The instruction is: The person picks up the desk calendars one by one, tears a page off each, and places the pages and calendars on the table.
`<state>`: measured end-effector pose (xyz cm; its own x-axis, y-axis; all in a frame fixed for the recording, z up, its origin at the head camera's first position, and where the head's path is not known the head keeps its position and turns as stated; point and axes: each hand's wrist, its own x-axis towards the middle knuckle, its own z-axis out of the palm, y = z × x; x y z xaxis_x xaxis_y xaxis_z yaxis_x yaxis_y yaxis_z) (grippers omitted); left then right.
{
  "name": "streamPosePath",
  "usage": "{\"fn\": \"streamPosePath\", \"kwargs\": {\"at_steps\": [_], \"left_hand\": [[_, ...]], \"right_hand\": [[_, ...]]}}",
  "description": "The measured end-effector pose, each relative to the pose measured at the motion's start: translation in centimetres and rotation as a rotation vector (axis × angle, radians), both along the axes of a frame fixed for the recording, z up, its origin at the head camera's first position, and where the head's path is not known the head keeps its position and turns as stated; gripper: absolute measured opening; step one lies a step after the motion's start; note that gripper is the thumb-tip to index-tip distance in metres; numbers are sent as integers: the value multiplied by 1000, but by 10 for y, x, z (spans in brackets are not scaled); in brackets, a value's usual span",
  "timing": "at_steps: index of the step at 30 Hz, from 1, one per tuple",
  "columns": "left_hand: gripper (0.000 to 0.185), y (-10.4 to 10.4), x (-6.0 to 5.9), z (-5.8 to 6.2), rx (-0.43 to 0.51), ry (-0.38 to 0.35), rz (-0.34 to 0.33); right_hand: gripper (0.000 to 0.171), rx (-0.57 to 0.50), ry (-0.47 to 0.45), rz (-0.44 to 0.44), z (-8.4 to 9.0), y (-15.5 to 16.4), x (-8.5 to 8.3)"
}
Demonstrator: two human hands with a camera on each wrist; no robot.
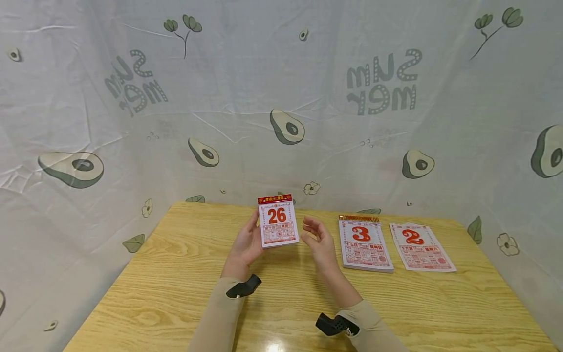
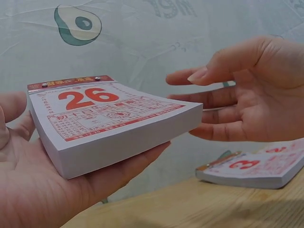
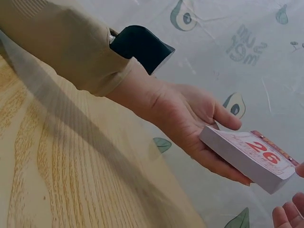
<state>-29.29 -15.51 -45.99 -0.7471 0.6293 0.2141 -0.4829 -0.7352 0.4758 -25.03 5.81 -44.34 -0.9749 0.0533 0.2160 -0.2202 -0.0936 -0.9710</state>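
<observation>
A small tear-off calendar [image 1: 279,220] with a red top strip and a red 26 is raised above the table in my left hand [image 1: 246,242]. In the left wrist view its thick white block [image 2: 128,142] lies on the palm, fingers beneath and thumb along the left edge. My right hand [image 1: 322,243] hovers just right of this calendar, its fingers loosely bent and holding nothing. In the right wrist view, my right hand's fingertips [image 3: 280,218] show near the 26 calendar [image 3: 259,154].
Right of my hands, a thicker calendar with a red 3 [image 1: 366,244] lies on the wooden table [image 1: 176,274]. Beside it is a loose sheet with a red 2 [image 1: 422,248]. A pale curtain with avocado prints [image 1: 246,88] hangs behind the table.
</observation>
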Motion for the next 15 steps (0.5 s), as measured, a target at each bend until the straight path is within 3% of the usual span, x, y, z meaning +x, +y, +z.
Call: {"fn": "streamPosePath", "kwargs": {"at_steps": [3, 9, 15], "left_hand": [[35, 1, 1, 0, -5, -34, 58], [45, 5, 4, 3, -65, -85, 164], [27, 8, 4, 3, -76, -101, 184]], "right_hand": [[42, 27, 34, -11, 1, 1, 0], [43, 91, 135, -26, 3, 1, 2], [42, 278, 356, -97, 14, -5, 14]]}}
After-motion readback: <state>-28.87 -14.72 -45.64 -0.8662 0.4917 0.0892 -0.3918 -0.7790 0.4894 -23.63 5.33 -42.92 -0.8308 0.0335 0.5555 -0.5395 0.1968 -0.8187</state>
